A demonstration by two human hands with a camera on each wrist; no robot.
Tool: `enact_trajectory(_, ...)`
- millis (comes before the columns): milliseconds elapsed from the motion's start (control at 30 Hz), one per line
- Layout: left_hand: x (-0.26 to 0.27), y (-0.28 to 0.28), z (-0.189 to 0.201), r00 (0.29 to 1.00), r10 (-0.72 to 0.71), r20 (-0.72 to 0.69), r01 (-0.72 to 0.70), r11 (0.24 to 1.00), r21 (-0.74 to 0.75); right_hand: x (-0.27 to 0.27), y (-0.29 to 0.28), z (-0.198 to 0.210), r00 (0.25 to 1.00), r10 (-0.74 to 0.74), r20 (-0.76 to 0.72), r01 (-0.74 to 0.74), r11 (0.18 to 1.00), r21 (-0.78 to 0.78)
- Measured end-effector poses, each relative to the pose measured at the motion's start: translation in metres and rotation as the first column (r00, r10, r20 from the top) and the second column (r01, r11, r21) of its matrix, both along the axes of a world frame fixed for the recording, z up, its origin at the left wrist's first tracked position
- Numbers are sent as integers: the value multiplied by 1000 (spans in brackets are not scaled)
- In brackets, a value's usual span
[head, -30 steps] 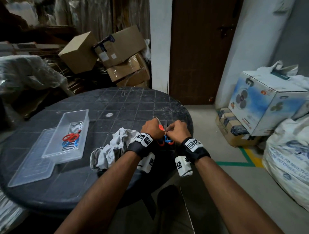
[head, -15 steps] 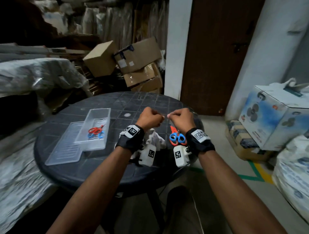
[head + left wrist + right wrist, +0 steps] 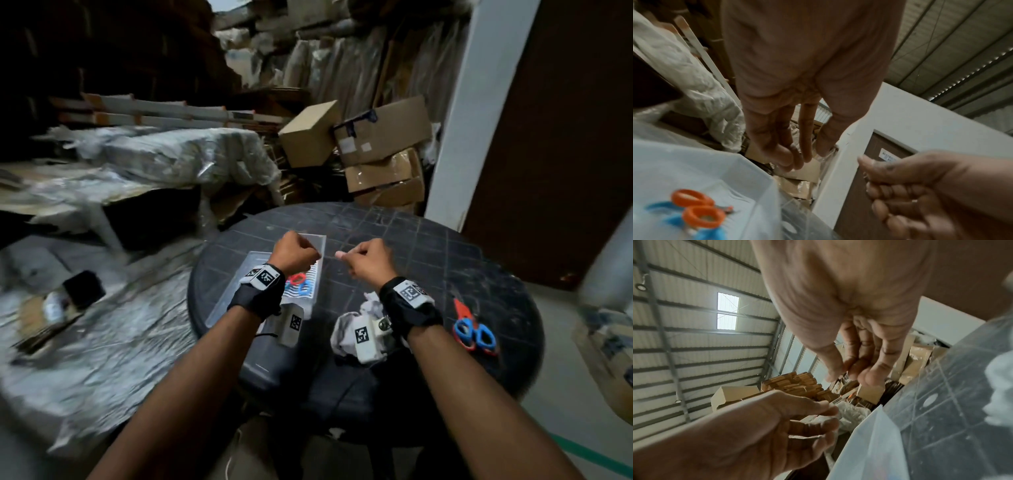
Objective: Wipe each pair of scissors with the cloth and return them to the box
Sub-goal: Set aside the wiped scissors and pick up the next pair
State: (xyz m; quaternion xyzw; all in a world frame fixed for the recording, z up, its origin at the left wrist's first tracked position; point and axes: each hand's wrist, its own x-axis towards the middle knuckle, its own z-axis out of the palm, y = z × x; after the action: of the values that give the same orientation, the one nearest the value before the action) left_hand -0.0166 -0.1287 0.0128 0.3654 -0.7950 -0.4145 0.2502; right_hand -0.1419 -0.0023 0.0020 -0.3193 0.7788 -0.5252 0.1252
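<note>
One pair of scissors [image 3: 472, 329], with red and blue handles, lies on the round dark bench [image 3: 445, 246] at the right. A second pair [image 3: 298, 283] rests inside the clear plastic box [image 3: 317, 270], which sits on its lid [image 3: 226, 301]. The crumpled white cloth [image 3: 346, 329] lies between box and loose scissors. Above the bench, the left hand [image 3: 295, 251] and right hand [image 3: 366, 259] hover near each other, fingers loosely curled, holding nothing. Cardboard cartons [image 3: 373, 144] are stacked behind.
</note>
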Motion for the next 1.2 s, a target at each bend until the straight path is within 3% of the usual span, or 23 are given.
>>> enact_trajectory(167, -1, -29, -14, 967, 47, 250, -6, 987, -162, 3, -56, -30, 988, 61, 143, -67, 997, 39)
enact_trajectory(367, -26, -40, -34, 855, 50, 517, 127, 945, -300, -7, -86, -72, 987, 11, 159, -33, 990, 135)
enact_trajectory(533, -39, -44, -52, 810, 48, 584, 183, 926, -330, -33, -110, -112, 971, 9, 239, -27, 997, 70)
enact_trajectory(667, -38, -45, -49, 853, 86, 515, 141, 912, -386, 1, -83, -67, 962, -39, 271, 34, 999, 21)
enact_trajectory(833, -26, -48, -29, 932, 164, 325, -45, 938, -344, 7, -78, -60, 953, -46, 299, 56, 998, -27)
enact_trajectory(967, -12, -50, -10, 975, 192, 115, -161, 959, -235, 11, -73, -52, 978, -102, 179, 106, 994, -12)
enact_trajectory(1067, -5, -46, -3, 986, 165, -1, -163, 973, -163, 17, -67, -41, 990, -79, 120, 85, 995, -50)
enact_trajectory(1200, -1, -25, 6, 970, 133, -202, -121, 990, 74, 23, -59, -27, 978, 28, 207, -1, 992, -130)
